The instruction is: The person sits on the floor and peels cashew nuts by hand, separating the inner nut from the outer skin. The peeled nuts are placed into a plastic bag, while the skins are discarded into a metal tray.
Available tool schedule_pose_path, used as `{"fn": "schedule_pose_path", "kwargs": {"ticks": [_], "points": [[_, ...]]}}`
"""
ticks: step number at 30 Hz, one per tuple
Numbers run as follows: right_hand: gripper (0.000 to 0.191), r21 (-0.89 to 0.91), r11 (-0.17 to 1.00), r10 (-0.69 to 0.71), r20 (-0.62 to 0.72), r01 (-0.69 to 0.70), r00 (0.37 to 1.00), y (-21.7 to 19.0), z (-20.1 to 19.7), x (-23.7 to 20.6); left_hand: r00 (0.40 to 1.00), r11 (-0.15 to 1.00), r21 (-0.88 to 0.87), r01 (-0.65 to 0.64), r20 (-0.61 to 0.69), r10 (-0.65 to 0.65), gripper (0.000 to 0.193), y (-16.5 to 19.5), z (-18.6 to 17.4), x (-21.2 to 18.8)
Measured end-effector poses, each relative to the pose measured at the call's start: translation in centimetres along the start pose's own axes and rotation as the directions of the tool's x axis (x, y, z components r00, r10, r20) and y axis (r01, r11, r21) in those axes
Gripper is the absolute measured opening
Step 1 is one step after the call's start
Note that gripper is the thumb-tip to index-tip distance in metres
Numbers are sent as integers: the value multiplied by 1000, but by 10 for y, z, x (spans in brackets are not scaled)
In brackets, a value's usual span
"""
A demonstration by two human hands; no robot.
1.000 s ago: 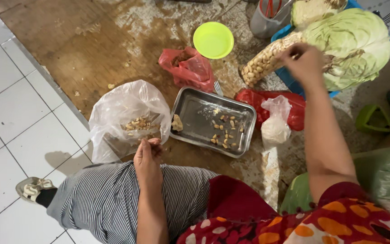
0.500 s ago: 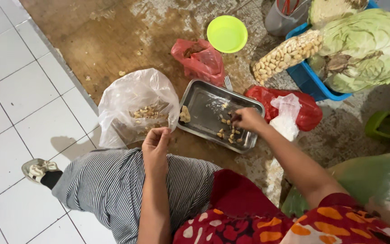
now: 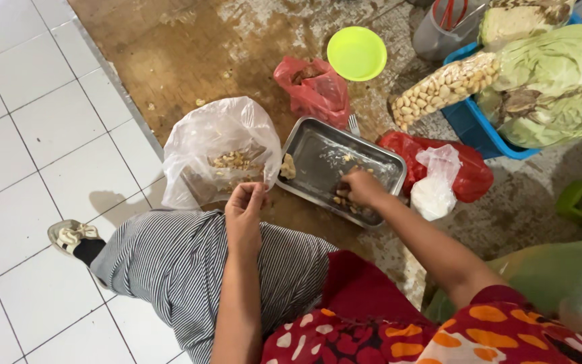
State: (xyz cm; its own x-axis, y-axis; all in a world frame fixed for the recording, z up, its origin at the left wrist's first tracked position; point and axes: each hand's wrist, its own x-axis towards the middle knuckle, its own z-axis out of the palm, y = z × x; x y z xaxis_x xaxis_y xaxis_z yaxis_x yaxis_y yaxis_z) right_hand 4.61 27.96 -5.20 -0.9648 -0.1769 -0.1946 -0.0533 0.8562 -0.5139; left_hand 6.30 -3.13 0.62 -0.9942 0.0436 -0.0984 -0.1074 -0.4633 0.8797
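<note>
Right hand (image 3: 360,187): reaches into the metal tray (image 3: 318,152), fingers bunched and closed over small pale pieces (image 3: 342,199) at the tray's near edge; cannot tell exactly what is pinched. Tray sits on the brown floor (image 3: 170,54), tilted diagonally in view, mostly bare w/ a few scraps in the middle.

Left hand (image 3: 244,214): rests at the knee of the striped trousers (image 3: 170,269), fingers curled inward, loosely closed; whether it holds anything cannot be told. It sits just beside the mouth of a clear plastic bag (image 3: 220,135) holding pale peelings, which touches the tray's left end.

Surroundings: red plastic bag (image 3: 318,84) behind the tray; lime-green bowl (image 3: 356,53) near it, further back. Right of tray: second red bag (image 3: 469,176) w/ a small white bag (image 3: 432,185) on top. Blue crate (image 3: 469,125) carries a cabbage (image 3: 554,81) and a long bag of peanuts (image 3: 442,84) leaning over its rim. White tiles (image 3: 28,135) at left.
</note>
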Motion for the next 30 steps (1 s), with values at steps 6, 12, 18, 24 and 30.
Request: {"fn": "schedule_pose_path", "kwargs": {"ticks": [6, 12, 18, 24, 30], "points": [[28, 707, 638, 168, 261, -306, 951, -34, -39, -2, 995, 991, 133, -14, 99, 1, 17, -9, -3, 9], [26, 750, 652, -90, 221, -110, 971, -111, -66, 7, 970, 992, 68, 103, 214, -115, 20, -13, 2, 11], [25, 728, 663, -337, 80, 176, 938, -158, -67, 24, 982, 992, -81, 98, 169, -83, 10, -14, -3, 16], [37, 657, 650, -446, -76, 381, 892, -185, -66, 21, 989, 892, -428, 142, 35, -140, 5, -7, -10, 22], [44, 594, 669, -481, -113, 447, 869, -200, -55, 7, 995, 876, -475, 83, -8, -99, 9, -7, -14, 24]]}}
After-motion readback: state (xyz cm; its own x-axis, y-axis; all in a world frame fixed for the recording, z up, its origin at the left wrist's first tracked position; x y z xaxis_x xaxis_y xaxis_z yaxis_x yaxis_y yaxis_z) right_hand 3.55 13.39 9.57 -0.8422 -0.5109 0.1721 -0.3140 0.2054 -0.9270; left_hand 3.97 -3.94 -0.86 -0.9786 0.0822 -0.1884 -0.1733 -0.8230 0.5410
